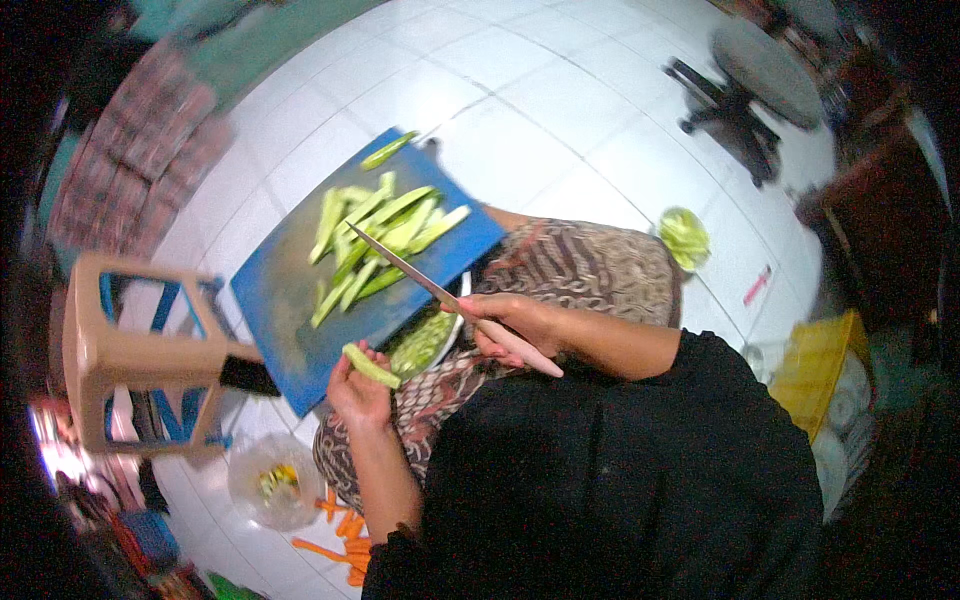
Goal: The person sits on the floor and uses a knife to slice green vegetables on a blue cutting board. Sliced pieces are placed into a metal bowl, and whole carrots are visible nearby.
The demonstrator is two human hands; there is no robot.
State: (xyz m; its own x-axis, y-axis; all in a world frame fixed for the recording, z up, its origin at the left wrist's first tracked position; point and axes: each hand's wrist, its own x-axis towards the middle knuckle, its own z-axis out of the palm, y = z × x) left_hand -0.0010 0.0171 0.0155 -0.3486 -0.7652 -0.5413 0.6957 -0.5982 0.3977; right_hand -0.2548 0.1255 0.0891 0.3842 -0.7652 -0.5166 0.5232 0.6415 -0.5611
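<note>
In my left hand (361, 396) lies a pale green cucumber strip (370, 365), near the lower edge of a blue cutting board (274, 277). My right hand (517, 322) grips a kitchen knife (517, 346) by its light pinkish handle. The knife's blade reaches up and left over the board, above a loose heap of cut cucumber strips (409, 225). One separate strip (388, 151) lies at the board's far end. Partly under the board, a white-rimmed bowl (466, 289) holds small chopped green pieces (424, 345).
Left of the board stands a beige plastic stool (142, 360). A clear bowl with scraps (262, 480) and orange carrot pieces (349, 547) rest on the tiled floor (480, 97). Cabbage (684, 238), a pink object (757, 285) and a yellow rack (817, 367) are to the right.
</note>
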